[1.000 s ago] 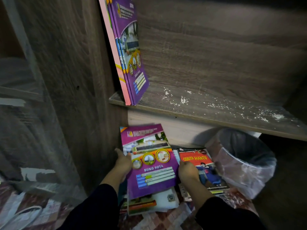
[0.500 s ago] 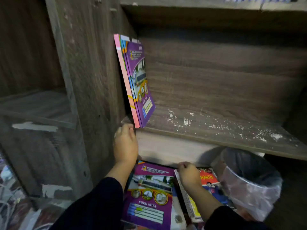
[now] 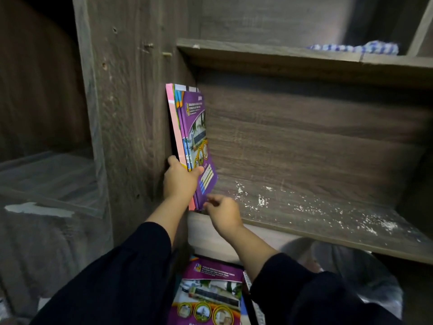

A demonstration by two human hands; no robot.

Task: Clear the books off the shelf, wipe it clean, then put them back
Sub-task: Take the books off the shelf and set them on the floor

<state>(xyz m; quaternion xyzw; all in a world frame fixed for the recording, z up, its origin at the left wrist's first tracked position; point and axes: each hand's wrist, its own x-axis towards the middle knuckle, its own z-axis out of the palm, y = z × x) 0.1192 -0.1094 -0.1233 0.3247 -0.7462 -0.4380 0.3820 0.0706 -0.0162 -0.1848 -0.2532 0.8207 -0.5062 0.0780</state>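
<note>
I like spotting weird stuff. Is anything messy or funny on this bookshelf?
Yes. White crumbly specks are scattered across the wooden shelf board, mostly along its front, so it looks dirty. The remaining books lean against the left wall.

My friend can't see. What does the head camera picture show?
A person's left hand grips a few thin books standing at the left end of a dusty wooden shelf, while the right hand reaches toward their bottom corner. Another purple book lies on the floor below.
</note>
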